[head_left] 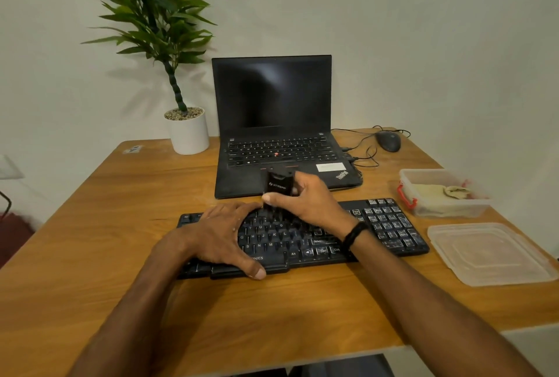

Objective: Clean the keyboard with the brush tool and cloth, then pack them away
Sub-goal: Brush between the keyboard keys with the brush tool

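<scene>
Keyboard under handheld brush tool

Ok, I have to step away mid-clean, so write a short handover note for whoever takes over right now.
Right hand grips the black brush tool, bristles down on the black external keyboard. Left hand lies flat on the keyboard's left side, steadying it. The beige cloth sits in the clear plastic box at right; its lid lies beside it. Brushing is under way. Left: wipe with the cloth, pack both away, close the lid.
</scene>
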A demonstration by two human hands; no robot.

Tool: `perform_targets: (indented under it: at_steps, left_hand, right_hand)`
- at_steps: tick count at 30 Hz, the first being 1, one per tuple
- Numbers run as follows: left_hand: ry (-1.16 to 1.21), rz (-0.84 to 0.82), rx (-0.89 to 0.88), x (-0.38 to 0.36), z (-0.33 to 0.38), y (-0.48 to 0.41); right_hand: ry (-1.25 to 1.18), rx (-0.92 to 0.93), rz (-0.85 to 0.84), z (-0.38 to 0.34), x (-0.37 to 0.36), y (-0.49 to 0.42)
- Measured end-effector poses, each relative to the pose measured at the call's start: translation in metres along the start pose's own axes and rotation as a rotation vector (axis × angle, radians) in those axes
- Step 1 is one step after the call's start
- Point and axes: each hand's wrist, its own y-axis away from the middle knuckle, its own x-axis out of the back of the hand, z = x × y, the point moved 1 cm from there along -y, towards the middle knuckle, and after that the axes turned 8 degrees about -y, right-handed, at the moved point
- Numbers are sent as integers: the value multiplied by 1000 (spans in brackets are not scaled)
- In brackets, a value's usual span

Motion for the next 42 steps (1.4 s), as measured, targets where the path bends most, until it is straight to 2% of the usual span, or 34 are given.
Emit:
perform_targets:
  at_steps: [1, 3, 5, 6, 9, 11, 14, 15, 18, 19, 23, 27, 32, 38, 42]
  left_hand:
    - [-4, -8, 2, -1, 1, 1]
    - [-6, -20, 2, -3, 2, 2]
    - [-5, -5, -3, -1, 0, 1]
    - [-4, 3, -4, 0, -1, 0]
    - [-11, -2, -4, -2, 0, -2]
    - [-21, -8, -5, -4, -1, -2]
    - [-6, 11, -16, -2, -4, -3]
    - [-5, 15, -19, -2, -3, -4]
    - [-18, -3, -14, -4, -2, -2]
    - [-19, -10, -13, -4, -1, -1]
    - [-4, -4, -14, 3, 2, 3]
    - [-3, -24, -7, 3, 5, 1]
    - [-55, -60, 7, 8, 14, -8]
    - [-126, -125, -5, 16, 40, -28]
    - [-144, -107, -38, 10, 36, -31]
  right_hand:
    - [-67, -79, -77, 5, -2, 2]
    - [-35, -61, -104, 4, -7, 5]
    - [139, 37, 80, -1, -4, 1]
    - [145, 33, 123, -4, -2, -1]
    - [-27, -74, -55, 1, -6, 2]
    - [-31, -58, -90, 0, -11, 6]
    - [124, 16, 123, -6, -6, 0]
    - [104, 1, 104, -5, -3, 0]
    - [-74, -137, -179, 1, -8, 7]
    - [-41, -115, -184, 0, -9, 8]
    - [252, 44, 182, -3, 11, -5]
    - [145, -25, 288, 4, 36, -2]
    - [94, -49, 232, 10, 45, 2]
    - [213, -7, 230, 10, 44, 0]
    - [120, -78, 38, 18, 38, 0]
